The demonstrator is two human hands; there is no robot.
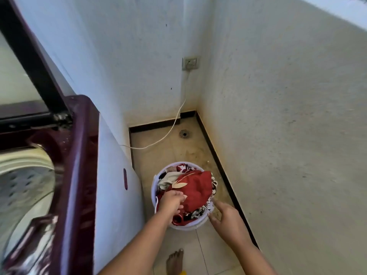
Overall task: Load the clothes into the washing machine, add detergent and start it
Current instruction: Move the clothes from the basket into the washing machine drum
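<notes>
Clothes (170, 178) fill a pale round basket (190, 225) that stands on the tiled floor (210, 251), with a red garment (198, 189) on top and patterned pieces beneath it. The left hand (172, 201) reaches into the basket's near-left side, fingers and thumb curled onto the red garment's edge. The right hand (225, 220) hovers at the basket's near-right rim, fingers loosely spread and holding nothing. Left of the basket stands the washing machine (83, 155), its lid (29, 56) raised and its perforated drum (25, 187) exposed. Beyond the basket, a floor drain (184, 133) sits near the wall corner. A white cord (178, 118) runs down from a wall socket (190, 63) toward the machine. Nearer than the basket, a bare foot (175, 262) rests on the floor.
</notes>
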